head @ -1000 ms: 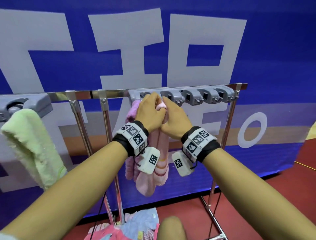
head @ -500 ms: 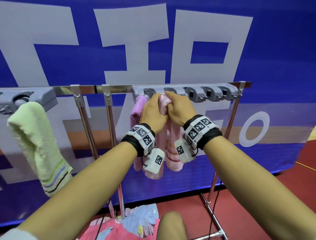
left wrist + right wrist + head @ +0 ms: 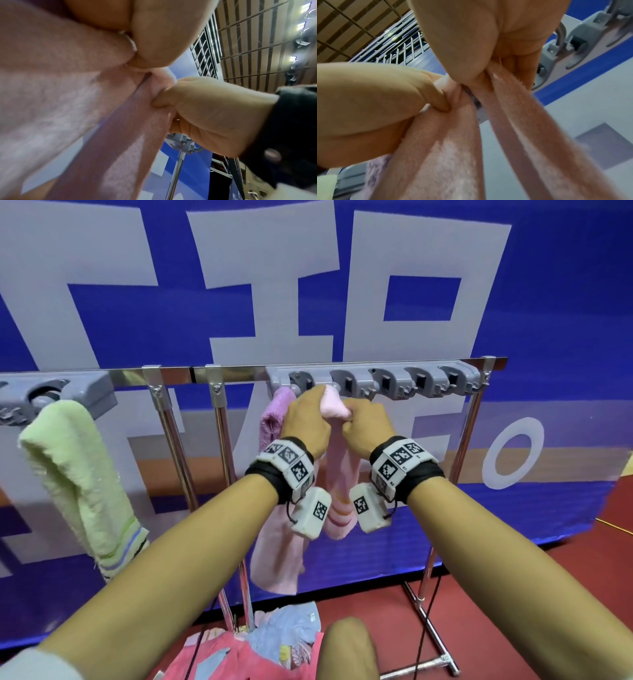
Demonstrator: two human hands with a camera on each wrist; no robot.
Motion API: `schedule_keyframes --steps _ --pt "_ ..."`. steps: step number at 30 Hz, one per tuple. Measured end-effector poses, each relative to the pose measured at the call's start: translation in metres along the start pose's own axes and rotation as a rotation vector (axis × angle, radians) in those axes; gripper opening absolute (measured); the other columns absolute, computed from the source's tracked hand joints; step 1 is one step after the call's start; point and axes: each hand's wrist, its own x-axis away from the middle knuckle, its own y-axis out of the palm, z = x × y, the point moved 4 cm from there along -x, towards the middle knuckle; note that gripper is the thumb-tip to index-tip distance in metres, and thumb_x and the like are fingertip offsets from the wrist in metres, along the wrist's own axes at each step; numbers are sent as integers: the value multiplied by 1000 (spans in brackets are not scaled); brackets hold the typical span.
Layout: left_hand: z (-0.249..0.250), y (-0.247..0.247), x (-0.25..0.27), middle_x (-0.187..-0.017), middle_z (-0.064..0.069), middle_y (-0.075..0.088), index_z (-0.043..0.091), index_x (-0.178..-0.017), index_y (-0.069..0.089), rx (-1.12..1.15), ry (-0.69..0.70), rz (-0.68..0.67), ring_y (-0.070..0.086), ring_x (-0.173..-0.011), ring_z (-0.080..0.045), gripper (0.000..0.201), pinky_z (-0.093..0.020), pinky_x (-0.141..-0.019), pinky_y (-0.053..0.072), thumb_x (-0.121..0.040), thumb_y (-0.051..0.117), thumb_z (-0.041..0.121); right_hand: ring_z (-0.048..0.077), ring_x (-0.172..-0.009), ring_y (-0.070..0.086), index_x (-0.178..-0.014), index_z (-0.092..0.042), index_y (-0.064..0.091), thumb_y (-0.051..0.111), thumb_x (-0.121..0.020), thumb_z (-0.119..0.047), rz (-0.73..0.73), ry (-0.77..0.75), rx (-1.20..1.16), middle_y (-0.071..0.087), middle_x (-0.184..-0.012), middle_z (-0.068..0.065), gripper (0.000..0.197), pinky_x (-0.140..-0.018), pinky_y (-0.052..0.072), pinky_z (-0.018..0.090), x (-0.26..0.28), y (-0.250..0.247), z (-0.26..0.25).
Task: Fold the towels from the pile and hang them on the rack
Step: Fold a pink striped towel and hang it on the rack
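Towels, green [image 3: 78,474] at nine o'clock and purple [image 3: 274,416], are hung on the rack [image 3: 239,373]; a pink towel [image 3: 334,405] is clamped by left hand [image 3: 305,422] and right hand [image 3: 364,424] under a clip; a pile [image 3: 274,642] at six o'clock is left.

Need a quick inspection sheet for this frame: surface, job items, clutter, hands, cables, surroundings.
Surface: red floor.
Job's things: chrome towel rack with grey plastic clips; folded light pink towel raised to the clips; purple towel hanging beside it; pale green striped towel hanging at far left; pile of coloured cloths on the floor.
Clutter: nothing seen.
Grippers: left hand and right hand both grip the light pink towel's top.
Cables: black cable by the rack's right leg; yellow cable on the floor.
Surroundings: blue banner with grey lettering.
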Motion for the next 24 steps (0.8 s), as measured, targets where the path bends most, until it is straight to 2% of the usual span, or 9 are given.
schedule_keyframes --steps 3,4,6,7,9,11,15,20,24 --pt "-13 9 14 -107 -5 66 24 -133 55 64 -38 -54 59 -95 -21 69 -23 -76 42 -77 38 -14 38 -93 58 -105 -10 62 45 -80 1 -46 -13 -25 68 -99 16 33 -73 44 36 8 8 2" --pt "-14 11 16 -107 -4 66 27 -135 52 69 -48 -70 59 -95 -19 71 -22 -76 43 -78 38 -13 37 -89 57 -100 -10 61 46 -79 0 -44 -12 -44 67 -94 15 27 -72 44 35 9 9 2" --pt "-18 12 19 -112 -3 65 28 -140 47 69 -58 -107 60 -99 -20 70 -25 -84 47 -80 42 -8 34 -79 52 -81 -14 54 50 -78 -2 -55 7 -53 61 -78 10 13 -70 45 36 10 11 2" --pt "-21 13 20 -113 -4 65 27 -140 46 60 -58 -126 60 -101 -22 68 -28 -87 48 -80 44 -6 33 -75 49 -72 -17 48 50 -78 -2 -60 18 -43 55 -71 7 16 -67 42 35 11 11 3" --pt "-27 15 24 -108 -4 65 23 -129 51 35 -61 -151 60 -98 -25 58 -33 -87 49 -79 44 -5 33 -74 48 -61 -21 37 51 -78 -3 -59 35 -14 51 -68 6 28 -66 40 35 13 12 7" --pt "-29 14 27 -105 -5 64 20 -122 53 41 -67 -149 59 -96 -24 54 -35 -86 48 -78 40 -7 37 -77 52 -58 -22 35 50 -78 -5 -61 61 3 53 -71 10 30 -66 41 37 14 15 11" --pt "-27 12 25 -105 -7 63 18 -127 55 66 -93 -107 55 -91 -22 58 -24 -78 39 -80 36 -10 40 -80 56 -58 -18 37 51 -76 -6 -101 105 66 54 -72 12 26 -64 38 33 15 21 21" --pt "-26 15 27 -112 -9 64 22 -132 49 35 -94 -159 59 -100 -27 62 -36 -89 47 -80 37 -8 39 -87 58 -63 -19 43 54 -79 -9 -117 109 74 56 -78 13 22 -69 41 34 21 24 22" --pt "-33 19 38 -117 -7 62 28 -142 40 28 -134 -222 59 -103 -25 69 -32 -90 47 -81 40 -6 38 -87 57 -62 -22 39 55 -80 -12 -108 110 21 60 -84 17 27 -74 48 39 23 26 18"
